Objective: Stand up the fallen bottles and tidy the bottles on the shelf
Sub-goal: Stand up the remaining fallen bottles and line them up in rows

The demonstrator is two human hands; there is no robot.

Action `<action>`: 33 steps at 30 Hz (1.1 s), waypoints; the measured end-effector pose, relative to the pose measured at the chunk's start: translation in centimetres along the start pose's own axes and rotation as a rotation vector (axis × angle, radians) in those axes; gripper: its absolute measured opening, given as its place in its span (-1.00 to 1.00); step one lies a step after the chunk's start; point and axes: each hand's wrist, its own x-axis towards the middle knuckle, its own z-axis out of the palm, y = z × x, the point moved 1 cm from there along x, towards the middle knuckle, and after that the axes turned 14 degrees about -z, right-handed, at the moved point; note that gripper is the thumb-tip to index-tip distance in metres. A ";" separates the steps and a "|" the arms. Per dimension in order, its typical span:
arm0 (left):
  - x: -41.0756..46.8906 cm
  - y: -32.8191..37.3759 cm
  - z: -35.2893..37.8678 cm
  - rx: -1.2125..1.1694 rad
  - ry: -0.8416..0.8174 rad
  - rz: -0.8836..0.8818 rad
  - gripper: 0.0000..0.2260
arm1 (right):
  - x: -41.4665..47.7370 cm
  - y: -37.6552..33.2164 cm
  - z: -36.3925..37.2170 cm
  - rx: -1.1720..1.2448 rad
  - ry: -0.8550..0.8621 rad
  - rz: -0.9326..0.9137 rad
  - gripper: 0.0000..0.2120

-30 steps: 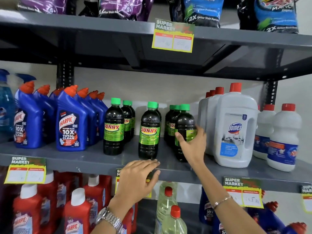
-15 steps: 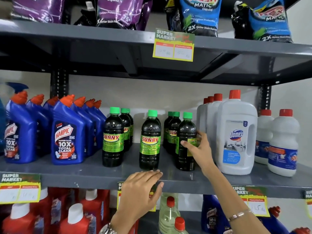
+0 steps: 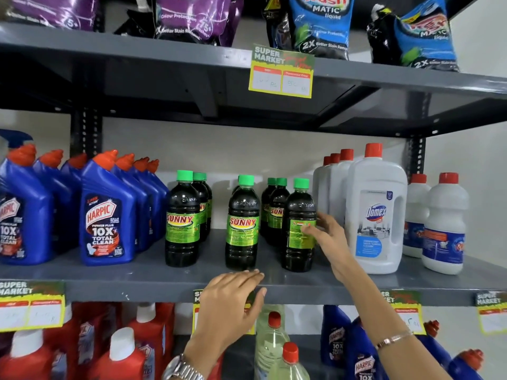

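Several dark Sunny bottles with green caps stand upright in three short rows on the grey middle shelf (image 3: 137, 281). My right hand (image 3: 326, 237) grips the front bottle of the right row (image 3: 297, 215) around its green label, which faces sideways. The front bottles of the left row (image 3: 182, 220) and the middle row (image 3: 242, 223) show their labels forward. My left hand (image 3: 233, 300) rests flat on the shelf's front edge, fingers spread, just below the middle bottle, holding nothing.
Blue Harpic bottles (image 3: 107, 215) fill the shelf's left; white Domex bottles (image 3: 375, 212) and smaller white bottles (image 3: 444, 229) stand at right. Detergent pouches (image 3: 321, 23) sit on the upper shelf. Red bottles (image 3: 123, 349) and clear bottles (image 3: 271, 338) stand below. Price tags hang off the shelf edges.
My right hand has slid around the front right Sunny bottle, and its label has turned. My left hand stays on the shelf edge. The view has tilted upward slightly.
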 end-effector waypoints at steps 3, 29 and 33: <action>0.1 0.1 -0.1 -0.008 0.001 -0.007 -0.75 | -0.1 0.3 0.1 0.055 0.005 0.028 -0.49; 0.0 0.3 -0.3 -0.014 0.001 -0.045 -0.75 | 0.0 -0.2 0.1 0.041 -0.166 0.009 -0.31; 0.0 0.5 -0.3 -0.009 0.015 -0.036 -0.75 | -0.5 0.8 0.0 0.075 -0.270 0.062 -0.20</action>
